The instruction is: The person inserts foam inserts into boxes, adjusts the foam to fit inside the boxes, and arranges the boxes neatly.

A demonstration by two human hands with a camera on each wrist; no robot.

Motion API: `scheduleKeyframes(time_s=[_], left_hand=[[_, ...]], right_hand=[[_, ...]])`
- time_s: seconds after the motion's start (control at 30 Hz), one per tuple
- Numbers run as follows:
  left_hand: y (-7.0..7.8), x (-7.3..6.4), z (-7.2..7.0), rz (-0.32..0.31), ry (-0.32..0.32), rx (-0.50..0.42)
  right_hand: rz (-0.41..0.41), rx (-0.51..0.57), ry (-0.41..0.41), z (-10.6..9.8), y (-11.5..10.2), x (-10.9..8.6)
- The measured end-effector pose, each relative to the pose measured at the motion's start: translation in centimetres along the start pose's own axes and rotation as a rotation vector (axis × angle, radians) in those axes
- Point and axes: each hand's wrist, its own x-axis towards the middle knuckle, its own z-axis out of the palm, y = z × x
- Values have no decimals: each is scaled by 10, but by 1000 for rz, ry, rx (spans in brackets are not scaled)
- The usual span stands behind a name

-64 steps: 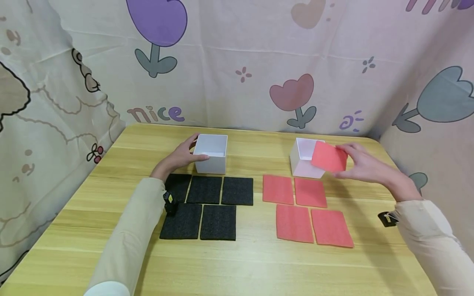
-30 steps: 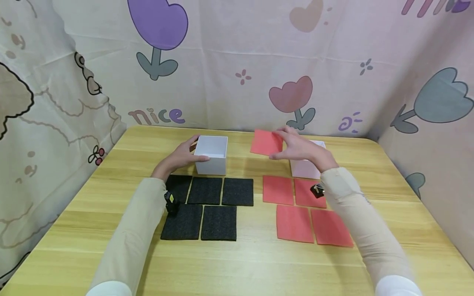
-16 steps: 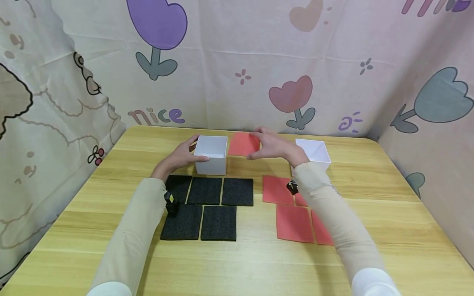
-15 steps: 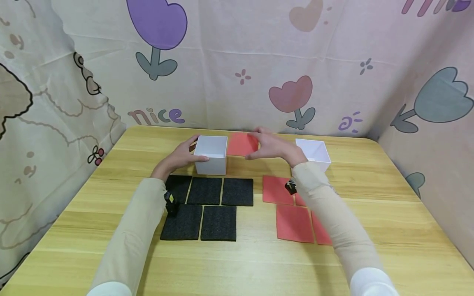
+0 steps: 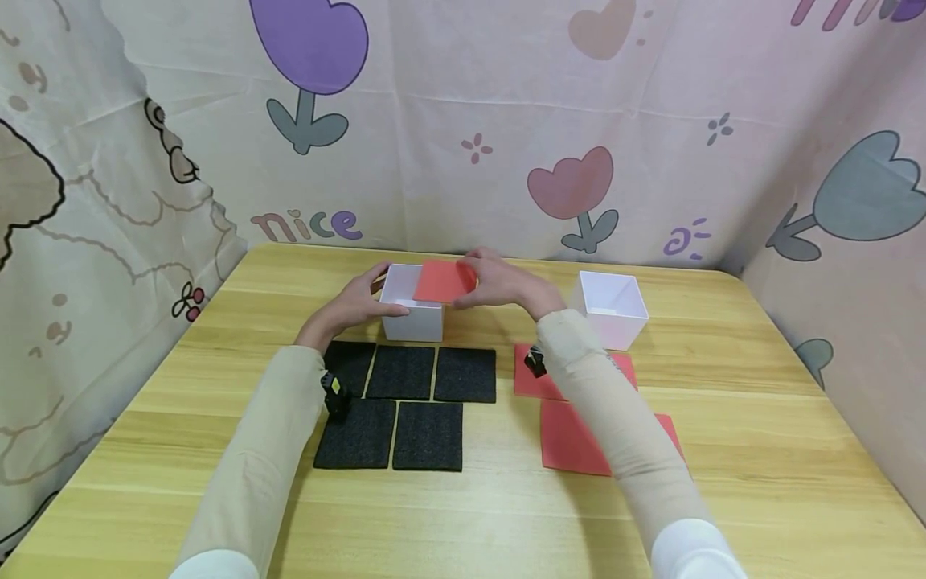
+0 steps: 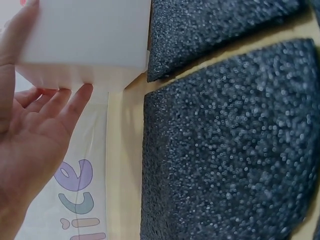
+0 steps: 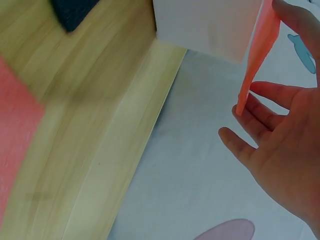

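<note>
In the head view my left hand [image 5: 354,301] grips the left white box [image 5: 414,323], its thumb along the front and the other fingers on the far side. My right hand [image 5: 502,281] pinches a thin red foam square [image 5: 443,281] by its right edge, holding it over the right part of that box's opening. The right wrist view shows this red square edge-on between thumb and fingers, close to the box wall. Several black foam squares [image 5: 400,372] lie in two rows in front of the left box. The left wrist view shows fingertips [image 6: 80,97] against the box side.
A second white box [image 5: 611,310] stands at the back right. Several red foam squares [image 5: 575,442] lie in front of it, partly covered by my right sleeve [image 5: 622,426]. Behind the wooden table [image 5: 499,523] hangs a printed cloth [image 5: 434,177].
My right hand has carried the red foam square left, from beside the right box to over the left box. My left hand has stayed on the left box.
</note>
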Motion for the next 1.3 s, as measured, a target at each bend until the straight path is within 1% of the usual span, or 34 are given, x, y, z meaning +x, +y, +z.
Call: scheduleKeyframes(time_s=[0.17,0.37,0.5,0.73,0.93,1.13,1.3], left_hand=[[-1,-1,0,18,1,-6],[-1,0,0,32,-14,-1],[-1,0,0,27,-15,1],[1,-1,-1,-10,-6,0],[-1,-1,0,5,-10,-16],[-3,0,0,16,-10,-16],[-4,0,-1,2,-3,-9]], right_hand=[[-19,10,-12,3,-8,6],[-26,15,-14,7,-14,13],[-27,17,-15,9,-17,16],[-29,31,-18,13,-23,22],[-55,33,-1,17,-26,25],[-73,23,-8,19,-26,26],[-87,17,-11,21,-24,26]])
